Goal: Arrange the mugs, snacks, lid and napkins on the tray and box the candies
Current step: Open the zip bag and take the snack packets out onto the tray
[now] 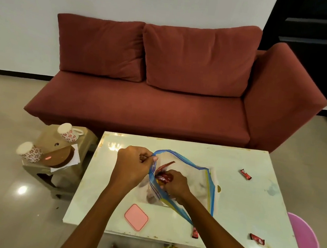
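My left grip (134,165) pinches the blue zip rim of the clear zip bag (193,179) at centre frame, holding its mouth apart. My right grip (174,184) sits inside that mouth, fingers curled round one red-wrapped candy (164,178). At least one more red wrapper lies deeper in the bag; I cannot count further. On the white counter (231,201) I count three loose candies (245,174): one right of the bag, two near the lower edge. One pink lid (136,217) lies lower left of the bag. On the stool (44,170) at left, two floral mugs (70,132) lie on their sides beside one round brown tray (60,157), which rests on white napkins (75,155).
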